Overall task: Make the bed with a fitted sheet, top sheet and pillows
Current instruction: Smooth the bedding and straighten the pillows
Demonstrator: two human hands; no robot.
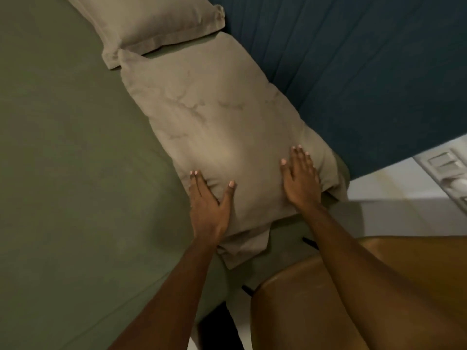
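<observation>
A beige pillow (214,117) lies on the green-sheeted bed (63,147), its long side against a dark blue headboard (353,72) on the right. A second pillow (156,18) lies just beyond its far end. Both hands rest on its near end, fingers straight and gripping nothing: the left hand (208,210) presses its left edge, thumb spread on top, and the right hand (300,183) lies flat near its right edge.
</observation>
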